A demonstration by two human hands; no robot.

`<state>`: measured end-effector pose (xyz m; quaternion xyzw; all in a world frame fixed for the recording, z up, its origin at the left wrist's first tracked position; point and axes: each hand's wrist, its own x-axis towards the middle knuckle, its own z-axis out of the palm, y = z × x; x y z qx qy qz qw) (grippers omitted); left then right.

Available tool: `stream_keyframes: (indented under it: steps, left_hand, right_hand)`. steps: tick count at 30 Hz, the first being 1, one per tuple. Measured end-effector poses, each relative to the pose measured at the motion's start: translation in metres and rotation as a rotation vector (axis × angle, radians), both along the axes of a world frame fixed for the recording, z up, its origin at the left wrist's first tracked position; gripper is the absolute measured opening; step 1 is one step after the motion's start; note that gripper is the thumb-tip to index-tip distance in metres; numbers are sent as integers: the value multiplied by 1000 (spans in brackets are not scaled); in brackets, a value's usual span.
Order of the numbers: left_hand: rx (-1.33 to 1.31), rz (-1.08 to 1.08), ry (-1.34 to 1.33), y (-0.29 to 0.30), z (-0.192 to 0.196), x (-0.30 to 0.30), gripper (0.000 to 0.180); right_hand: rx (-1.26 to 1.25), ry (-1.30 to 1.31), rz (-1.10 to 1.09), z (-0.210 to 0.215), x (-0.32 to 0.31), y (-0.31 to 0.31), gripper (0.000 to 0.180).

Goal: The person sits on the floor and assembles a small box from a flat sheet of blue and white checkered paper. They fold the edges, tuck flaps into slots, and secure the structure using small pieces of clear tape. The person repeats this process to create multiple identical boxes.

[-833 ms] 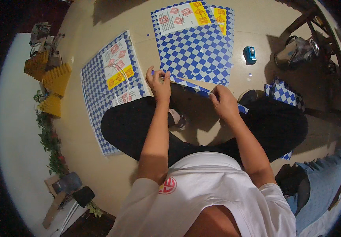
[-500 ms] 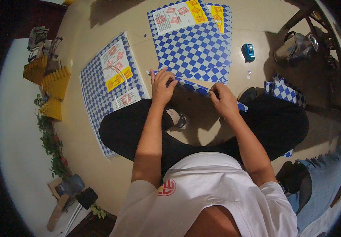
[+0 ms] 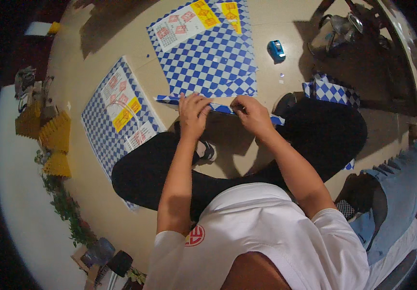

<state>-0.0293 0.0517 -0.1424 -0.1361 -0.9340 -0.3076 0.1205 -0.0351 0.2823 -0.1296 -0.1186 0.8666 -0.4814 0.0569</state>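
A long, narrow blue-and-white checkered strip [image 3: 223, 108], apparently folded paper or film, spans the gap between my hands above my crossed legs. My left hand [image 3: 193, 113] is closed on it left of its middle, fingertips over the top edge. The strip's left end sticks out past those fingers. Toward the right, my right hand [image 3: 252, 115] pinches the strip with thumb and bent fingers, and the other end shows below that wrist. Just beyond lies a stack of checkered sheets [image 3: 208, 60] with white and yellow printed labels.
To the left lies a checkered pack [image 3: 99, 130] with a white cord handle. A small blue device, like a tape measure [image 3: 276, 51], rests on the floor at far right. Folded checkered pieces [image 3: 333, 91] sit by my right knee. Yellow pleated objects [image 3: 55, 133] and leafy plants [image 3: 68, 212] line the left wall.
The view has shifted, so the floor items appear further left. My hands have come closer together along the strip, and more of its left end shows beyond my left fingers.
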Motion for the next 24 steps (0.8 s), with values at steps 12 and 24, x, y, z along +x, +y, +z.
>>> stream_keyframes:
  steps: [12,24]
  left_hand:
    - [4,-108,13,36,0,4,28]
    - [68,-72,-8,35,-3,3,28]
  right_hand:
    - [10,106,-492,4,10,60,22]
    - [-341,-402,-546,-10,37,64,24]
